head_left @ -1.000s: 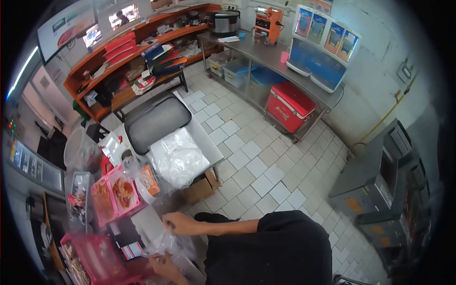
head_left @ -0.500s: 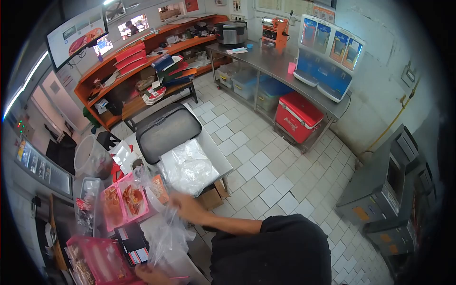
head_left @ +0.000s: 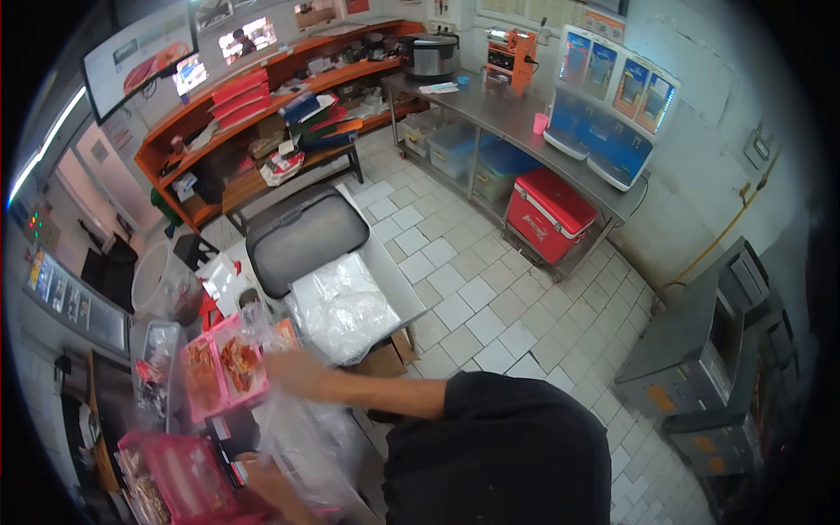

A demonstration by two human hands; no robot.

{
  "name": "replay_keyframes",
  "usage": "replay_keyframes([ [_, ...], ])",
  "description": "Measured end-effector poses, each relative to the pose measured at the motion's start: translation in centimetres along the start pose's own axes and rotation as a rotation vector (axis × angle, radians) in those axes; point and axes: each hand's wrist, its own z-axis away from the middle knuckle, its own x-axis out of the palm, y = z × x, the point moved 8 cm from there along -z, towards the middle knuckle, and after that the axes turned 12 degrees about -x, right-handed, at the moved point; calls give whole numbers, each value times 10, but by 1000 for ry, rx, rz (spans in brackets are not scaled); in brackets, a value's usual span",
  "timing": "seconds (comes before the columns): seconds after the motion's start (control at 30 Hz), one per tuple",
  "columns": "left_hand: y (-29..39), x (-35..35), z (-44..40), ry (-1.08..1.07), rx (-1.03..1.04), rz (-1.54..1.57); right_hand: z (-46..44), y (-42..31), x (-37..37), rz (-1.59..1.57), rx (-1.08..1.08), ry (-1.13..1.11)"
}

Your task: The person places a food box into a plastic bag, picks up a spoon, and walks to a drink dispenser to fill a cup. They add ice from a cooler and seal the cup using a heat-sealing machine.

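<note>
Blurred by motion, my right hand (head_left: 295,373) is at the upper end of a clear plastic bag (head_left: 302,437), its fingers closed on the film. My left hand (head_left: 269,488) is low in view, also smeared, beside the bag's lower edge and a black box with white labels (head_left: 229,439); its grip is unclear. An open pink container (head_left: 255,395) with orange-red food in two sections lies just left of my right hand. Below it, a translucent pink container (head_left: 188,477) stands near my left hand.
A stack of white plastic bags (head_left: 341,306) lies beside a dark grey lid (head_left: 306,236). A clear tub (head_left: 162,280) stands behind the pink container. Farther off are a steel table (head_left: 516,118), a red cooler (head_left: 549,214) and dark grey ovens (head_left: 682,350) at right.
My right hand has moved left and toward the pink container, with the plastic bag spreading wider below it. My left hand has shifted slightly up toward the black box.
</note>
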Motion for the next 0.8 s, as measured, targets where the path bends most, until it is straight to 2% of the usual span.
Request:
replay_keyframes([
  [0.03, -40, -24, -8, 159, -93, 337, 13, -13, -8, -17, 6, -23],
  [0.13, -58, 10, 36, 155, -77, 247, 41, -114, -106, 382, -402, 387],
  [0.17, -59, 26, 61, 143, -67, 197, 68, -126, -102, 25, -982, 645],
  [0.2, -59, 40, 92, 126, -66, 141, 66, -98, -50, 199, -622, 100],
  [0.23, -57, 48, 124, 109, -69, 75, 103, -13, 11, 147, -220, -274],
  [0.27, -57, 50, 143, 92, -59, 11, 140, 26, 15, 20, -84, -226],
  [0.33, -73, 27, 178, 244, -215, 240, 173, 43, -12, -102, 295, -76],
  [0.37, -76, 27, 186, 290, -276, 240, 175, 52, -11, -215, 343, -197],
  [0.4, -97, 44, 203, -69, -557, 479, 195, 50, -2, -343, 433, -335],
  [0.43, -112, 56, 238, -411, -836, 740, 207, 40, 15, -582, 460, -620],
  [0.47, -113, 56, 259, -661, -804, 909, 208, 31, 23, -825, 482, -908],
  [0.5, -129, 56, 284, -803, -678, 1190, 209, 28, 23, -993, 426, -1067],
  [0.53, -104, 34, 273, -881, -335, 1456, 215, 28, 24, -1174, 384, -1222],
  [0.57, -135, 34, 288, -690, -543, 1526, 218, 40, 27, -1444, 388, -1173],
  [0.63, -197, 28, 331, -218, -893, 1609, 202, 60, 46, -1576, 820, -901],
  [0.67, -148, 5, 282, -155, -910, 1559, 188, 59, 61, -1612, 999, -783],
  [0.7, -150, 6, 251, -220, -805, 1458, 175, 67, 81, -1461, 1059, -741],
  [0.77, -149, -10, 210, 191, -785, 888, 141, 67, 113, -1057, 947, -718],
  [0.8, -155, -7, 196, 280, -749, 521, 105, 47, 118, -812, 583, -686],
])
